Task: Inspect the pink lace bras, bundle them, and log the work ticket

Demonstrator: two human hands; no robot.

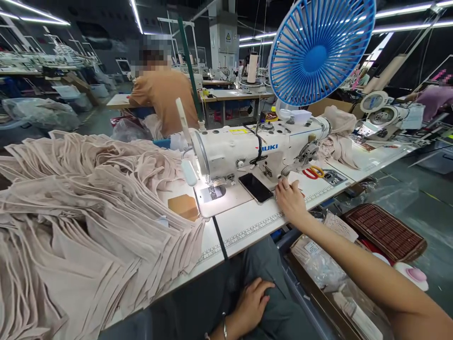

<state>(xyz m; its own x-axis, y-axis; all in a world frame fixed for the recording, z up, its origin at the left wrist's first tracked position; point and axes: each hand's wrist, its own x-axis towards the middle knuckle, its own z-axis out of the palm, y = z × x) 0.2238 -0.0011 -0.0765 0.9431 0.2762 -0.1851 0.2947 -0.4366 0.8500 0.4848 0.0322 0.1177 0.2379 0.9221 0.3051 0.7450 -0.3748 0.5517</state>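
My right hand (290,200) reaches onto the white table beside a black phone (256,187), its bent fingers at a small pale piece (293,178) near the base of the sewing machine (230,151). Whether the fingers grip that piece is hard to make out. Low in the view, my left hand (253,304) rests on my lap, fingers loosely curled and somewhat apart, holding nothing. The machine's lamp lights its needle area (215,190). Red and yellow scissors (313,172) lie just beyond my right hand.
Layered beige fabric (106,226) covers the table's left side. A brown card (183,207) lies by the needle plate. A blue fan (314,59) stands behind the machine. Below right is a box of plastic bags (318,264). A person in an orange shirt (170,97) sits ahead.
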